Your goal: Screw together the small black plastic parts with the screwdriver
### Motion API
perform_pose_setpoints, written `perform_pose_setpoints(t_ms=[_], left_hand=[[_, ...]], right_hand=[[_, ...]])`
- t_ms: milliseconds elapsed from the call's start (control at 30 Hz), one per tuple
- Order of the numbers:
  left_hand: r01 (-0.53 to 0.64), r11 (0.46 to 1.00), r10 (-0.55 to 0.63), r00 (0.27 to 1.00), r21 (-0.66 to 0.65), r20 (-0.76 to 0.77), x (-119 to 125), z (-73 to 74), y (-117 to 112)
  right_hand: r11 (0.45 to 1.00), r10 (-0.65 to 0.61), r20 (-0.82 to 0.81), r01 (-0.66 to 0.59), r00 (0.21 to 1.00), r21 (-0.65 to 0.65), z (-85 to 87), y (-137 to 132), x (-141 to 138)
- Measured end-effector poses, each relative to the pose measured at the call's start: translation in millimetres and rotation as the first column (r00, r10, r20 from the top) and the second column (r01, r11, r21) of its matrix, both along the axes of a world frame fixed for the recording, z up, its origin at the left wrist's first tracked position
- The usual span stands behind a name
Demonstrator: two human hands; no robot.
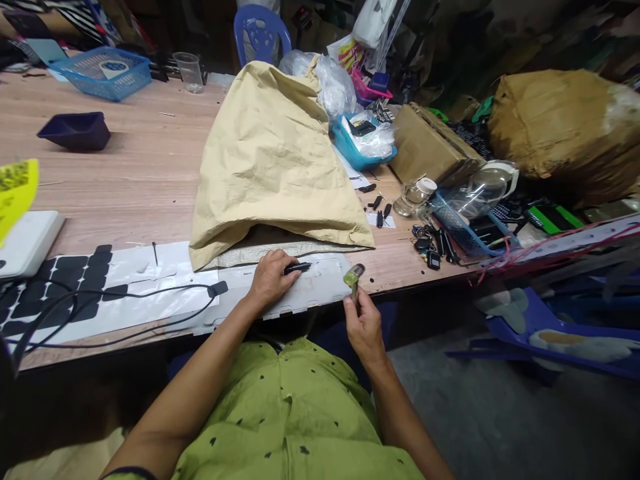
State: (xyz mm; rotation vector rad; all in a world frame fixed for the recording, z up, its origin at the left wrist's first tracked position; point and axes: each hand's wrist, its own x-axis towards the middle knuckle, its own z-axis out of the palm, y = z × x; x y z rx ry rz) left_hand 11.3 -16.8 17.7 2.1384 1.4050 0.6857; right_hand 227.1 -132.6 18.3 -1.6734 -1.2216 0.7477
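Left hand (273, 277)'s pinning a slim black piece (300, 267) on the flat white board (320, 285), right hand (365, 323)'s gripping a small shiny yellow-green-headed hammer (353, 275).

Hammer-like tool (354, 274) looked glossy; tan sack (273, 150) was creased matt cloth; tabletop (145, 177) smooth, wood-grained; carton (430, 147) matt cardboard; blue basket (107, 75) plastic.

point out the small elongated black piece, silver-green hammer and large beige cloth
Small elongated black piece (299, 267), head view, exposed end
Silver-green hammer (354, 274), head view, hammer head
Large beige cloth (275, 157), head view, middle surface
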Motion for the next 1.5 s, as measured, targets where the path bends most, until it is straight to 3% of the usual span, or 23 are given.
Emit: perform_pose_setpoints(t_ms=[67,267,767,933,1033,1167,1233,1333,1400,1500], left_hand=[[0.009,1.000,-0.009,1.000,0.008,0.002,0,-1.7,0],[0.017,0.999,-0.018,1.000,0.037,0.000,-1,-5.6,-1],[0.031,0.998,-0.029,0.999,0.058,-0.032,5,-2.7,-5],[0.020,0.999,-0.018,1.000,0.048,-0.024,7,0.0,-6],[0.021,0.999,-0.020,1.000,0.038,-0.019,8,0.2,-6],[0.025,0.999,-0.025,1.000,0.033,-0.012,7,-0.8,-5],[0.023,0.999,-0.023,1.000,0.030,-0.013,6,-0.8,-5],[0.030,0.999,-0.030,0.999,0.029,-0.013,5,0.1,-6],[0.040,0.999,-0.040,0.999,0.032,-0.012,5,0.5,-6],[0.056,0.997,-0.056,0.998,0.043,-0.016,4,0.1,-6]], right_hand=[[1.000,0.014,0.030,-0.015,0.999,0.024,-1.4,2,-5],[0.978,0.169,-0.084,-0.178,0.982,-0.105,3.6,8,-23],[0.969,0.246,-0.003,-0.246,0.969,-0.020,21.7,21,-35],[0.943,0.330,-0.020,-0.331,0.944,-0.028,17.8,19,-41],[0.950,0.310,-0.012,-0.310,0.951,-0.045,13.9,22,-37],[0.974,0.186,0.275,-0.214,0.943,0.075,15.2,38,-17],[0.971,0.085,0.478,-0.180,0.874,0.157,15.4,49,-4],[0.980,-0.003,0.706,-0.138,0.709,0.143,9.7,64,11],[0.987,-0.025,0.778,-0.109,0.628,0.119,2.3,70,16],[0.988,-0.064,0.782,-0.071,0.620,0.138,-8.9,73,14]])
